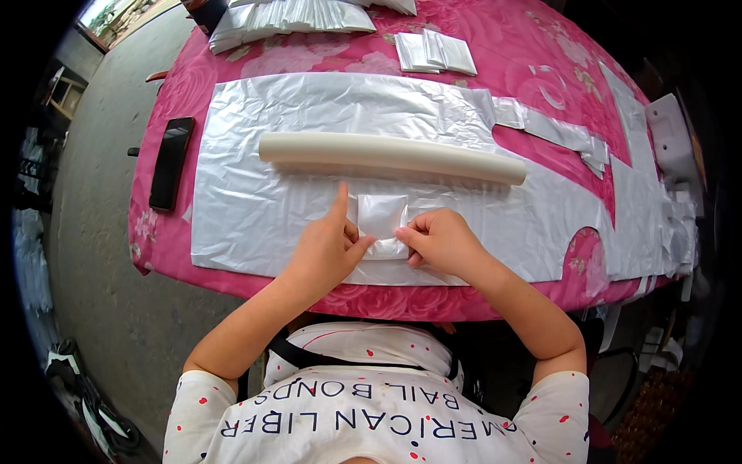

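Observation:
A small folded packet of clear-white plastic film (382, 213) lies on the spread plastic sheet (239, 209), close to the table's front edge. At the packet's lower left, my left hand (326, 243) has its thumb on the film and its other fingers curled beside the edge. Its index finger points away toward the roll. My right hand (444, 243) pinches the packet's right edge between thumb and fingertips. Just beyond both hands, a long cream-coloured roll or tube (394, 157) rests across the sheet.
A black phone (171, 164) lies on the pink floral tablecloth (205, 100) at left. Stacks of folded plastic (294, 22) and a smaller pile (435, 52) sit at the back. Plastic strips (553, 130) and a white container (671, 133) are on the right.

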{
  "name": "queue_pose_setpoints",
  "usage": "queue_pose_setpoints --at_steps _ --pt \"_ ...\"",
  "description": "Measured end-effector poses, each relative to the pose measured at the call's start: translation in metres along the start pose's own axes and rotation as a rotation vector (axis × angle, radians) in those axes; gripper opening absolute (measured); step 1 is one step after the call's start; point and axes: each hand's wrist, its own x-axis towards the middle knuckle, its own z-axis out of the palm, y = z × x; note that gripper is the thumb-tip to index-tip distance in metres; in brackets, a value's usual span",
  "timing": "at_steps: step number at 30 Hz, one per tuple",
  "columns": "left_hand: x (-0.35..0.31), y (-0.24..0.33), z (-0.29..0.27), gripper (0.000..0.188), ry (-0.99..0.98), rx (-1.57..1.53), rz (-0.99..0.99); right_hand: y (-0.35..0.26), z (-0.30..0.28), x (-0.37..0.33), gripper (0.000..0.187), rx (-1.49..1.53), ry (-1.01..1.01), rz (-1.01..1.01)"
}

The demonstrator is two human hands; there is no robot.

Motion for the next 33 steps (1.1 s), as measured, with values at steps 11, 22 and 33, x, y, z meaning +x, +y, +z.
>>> queue_pose_setpoints --at_steps 11,22,33 --pt "-0.007 0.000 0.045 0.086 0.115 0.640 0.464 0.000 -0.001 0.008 0.028 0.020 -0.021 0.017" --pt "-0.004 -0.008 0.049 0.101 0.139 0.570 0.462 0.000 -0.004 -0.015 0.022 -0.588 0.186 -0.198" --pt "-0.101 -0.055 0.008 0.026 -0.324 -0.765 -0.026 0.001 0.011 0.001 0.047 -0.678 0.307 -0.901"
